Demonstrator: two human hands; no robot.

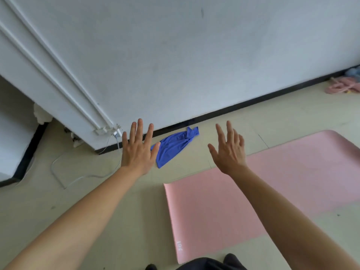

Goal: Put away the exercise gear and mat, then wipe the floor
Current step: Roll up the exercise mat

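Both hands were held out empty, fingers straight and spread: left hand (137, 148) at 11 o'clock from the person, right hand (228, 151) at 1 o'clock. The mat (272, 191) lay unrolled at 2 o'clock. No step appeared begun. Next move, as judged: grip the mat's near edge and roll.

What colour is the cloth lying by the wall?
Blue; the cloth shows in the head view.

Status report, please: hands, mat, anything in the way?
Left hand, right hand open, empty, raised. Pink mat lies unrolled. Blue cloth beyond it, white cable further left.
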